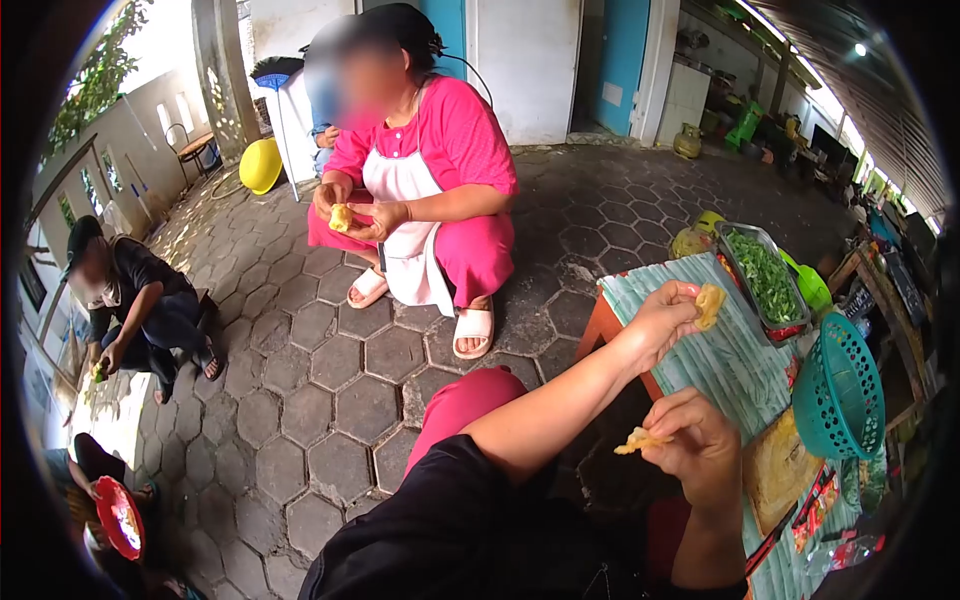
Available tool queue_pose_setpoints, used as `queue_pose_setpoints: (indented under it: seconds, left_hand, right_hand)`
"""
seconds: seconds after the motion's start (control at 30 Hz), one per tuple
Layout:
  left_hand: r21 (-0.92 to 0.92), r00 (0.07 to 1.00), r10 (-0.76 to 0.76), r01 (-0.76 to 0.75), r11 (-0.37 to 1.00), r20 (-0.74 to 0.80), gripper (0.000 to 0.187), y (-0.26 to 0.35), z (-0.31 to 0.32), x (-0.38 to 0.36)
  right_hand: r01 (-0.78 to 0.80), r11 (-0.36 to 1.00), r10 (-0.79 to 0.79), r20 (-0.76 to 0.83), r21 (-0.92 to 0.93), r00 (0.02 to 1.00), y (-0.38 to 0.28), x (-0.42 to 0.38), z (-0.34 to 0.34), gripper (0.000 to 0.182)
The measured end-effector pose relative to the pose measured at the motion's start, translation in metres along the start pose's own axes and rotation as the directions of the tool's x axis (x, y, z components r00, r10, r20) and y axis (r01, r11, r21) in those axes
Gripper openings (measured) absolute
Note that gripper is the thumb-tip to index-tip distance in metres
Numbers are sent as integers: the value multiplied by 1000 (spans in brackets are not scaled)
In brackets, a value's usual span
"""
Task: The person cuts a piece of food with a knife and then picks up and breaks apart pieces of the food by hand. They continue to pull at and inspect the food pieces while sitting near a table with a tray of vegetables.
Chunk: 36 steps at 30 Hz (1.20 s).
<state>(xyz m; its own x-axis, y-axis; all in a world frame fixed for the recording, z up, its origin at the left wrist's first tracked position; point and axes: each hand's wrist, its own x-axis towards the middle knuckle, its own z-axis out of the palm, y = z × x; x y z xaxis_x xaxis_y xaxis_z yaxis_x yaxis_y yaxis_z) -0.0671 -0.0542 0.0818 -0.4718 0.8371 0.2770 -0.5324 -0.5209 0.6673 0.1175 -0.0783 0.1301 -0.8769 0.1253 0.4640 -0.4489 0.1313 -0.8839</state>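
The yellow dough piece [709,304] sits pinched in the fingertips of my left hand [665,322], held up in the air just above the near edge of the desk [700,360], and a second, thinner scrap of dough [636,440] hangs from my right hand [700,450], lower and closer to my body, off the desk's near corner. Both hands are closed lightly, fingers curled around the soft pieces rather than clamped. My worry is the grip: the dough looks limp and thin, and the scrap in my right hand droops past my fingers, so I judge it could tear or slip and land on the paving stones [330,400] beside the desk. Squeezing harder would likely squash the shape instead. Beyond the dough piece on the desk stands a metal tray of chopped greens [765,275], and to the right of it a teal basket [838,390] tilts on its side; a careless swing of my elbow might knock either. Across the paving from the desk a person in pink [440,190] crouches holding similar dough, well apart from me.
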Motion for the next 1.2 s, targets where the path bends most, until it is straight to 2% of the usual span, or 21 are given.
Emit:
queue_pose_setpoints:
  seconds: [0.07, 0.13, 0.2, 0.23, 0.27, 0.33, 0.37, 0.47, 0.53, 0.6, 0.63, 0.67, 0.73, 0.8, 0.9, 0.97, 1.0, 1.07, 1.13, 1.17, 1.2]
  left_hand:
    - [-4, 1000, 14, -14, 1000, 3, 29, 3, -2, -1]
    - [-9, 1000, 25, -25, 1000, 5, 29, 6, -4, -1]
    - [6, 1000, 17, -17, 1000, -6, 29, 8, -4, -2]
    - [4, 1000, 20, -20, 1000, -3, 29, 10, -4, -2]
    - [6, 1000, 17, -17, 1000, -2, 29, 10, -4, -2]
    - [5, 1000, 11, -11, 1000, 5, 29, 11, -1, -2]
    - [-4, 1000, 8, -8, 1000, -2, 28, 11, 0, -2]
    - [-20, 1000, 0, 0, 1000, -11, 26, 7, 4, 0]
    - [-21, 1000, -17, 17, 1000, -14, 26, 3, 3, 2]
    - [-13, 999, -34, 34, 999, 14, 26, -3, 3, 4]
    - [-14, 999, -41, 41, 999, 2, 26, -7, 4, 6]
    - [-15, 999, -53, 53, 998, 6, 26, -9, 5, 7]
    - [-19, 998, -60, 61, 998, 19, 27, -13, 7, 7]
    - [-23, 997, -78, 78, 997, 22, 27, -17, 9, 8]
    - [-18, 995, -89, 90, 996, 35, 27, -20, 13, 9]
    - [-18, 995, -94, 94, 995, 41, 27, -22, 15, 9]
    - [-25, 995, -88, 89, 996, 46, 27, -23, 17, 10]
    - [-33, 997, -73, 74, 997, 32, 27, -25, 16, 8]
    - [-41, 996, -60, 63, 997, 59, 28, -25, 16, 10]
    - [-27, 998, -18, 19, 999, 52, 25, -27, 18, 8]
    - [-15, 999, 5, -4, 1000, 35, 25, -23, 20, 9]
  right_hand:
    - [70, 997, -71, 75, 13, 995, -9, 3, 7, 26]
    - [47, 999, -49, 102, 18, 994, -24, 8, 16, 26]
    - [31, 982, -65, 183, 184, 981, -38, 12, 25, 28]
    - [82, 980, -122, 216, 182, 969, -40, 15, 28, 28]
    - [83, 981, -121, 217, 178, 969, -44, 18, 33, 28]
    - [126, 910, -241, 255, 396, 937, -49, 21, 43, 26]
    - [104, 889, -245, 270, 446, 931, -49, 17, 44, 17]
    - [132, 848, -274, 212, 513, 938, -51, 15, 60, 16]
    - [67, 824, -245, 247, 562, 938, -47, 15, 52, 12]
    - [-6, 814, -336, 479, 581, 811, -46, 24, 42, 8]
    - [15, 829, -389, 557, 559, 734, -44, 27, 35, 8]
    - [21, 829, -387, 547, 559, 742, -44, 26, 38, 8]
    - [261, 660, -634, 336, 704, 697, -44, 26, 51, 18]
    - [244, 663, -609, 320, 708, 726, -45, 21, 51, 17]
    - [278, 625, -667, 313, 730, 676, -40, 24, 52, 17]
    - [392, 573, -757, 281, 720, 591, -41, 35, 52, 24]
    - [389, 576, -753, 281, 719, 595, -45, 36, 45, 24]
    - [316, 856, -497, 478, 409, 724, -52, 33, 23, 4]
    - [441, 833, -533, 268, 334, 803, -36, 33, 24, 7]
    - [378, 880, -439, 190, 286, 878, -35, 32, 22, 11]
    - [368, 916, -393, 172, 163, 903, -32, 34, 14, 14]
